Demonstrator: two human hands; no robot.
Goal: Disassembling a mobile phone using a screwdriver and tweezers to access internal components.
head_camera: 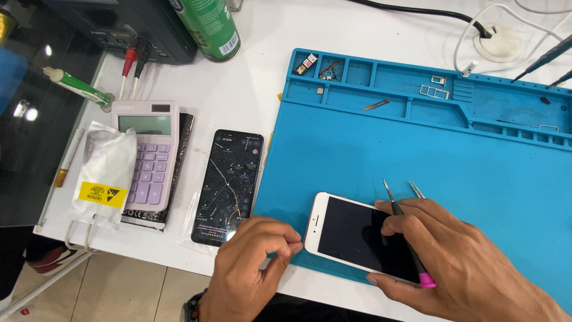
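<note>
Right hand [459, 256] clamps tweezers [405, 232] over white phone [357, 235]; left hand [253, 262] seemingly pinches empty.

bright, even overhead light; sharp focus, soft shadows

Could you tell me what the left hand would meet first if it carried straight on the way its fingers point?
Most likely the white phone: the left hand has its fingertips already at that phone's near corner on the blue mat.
</note>
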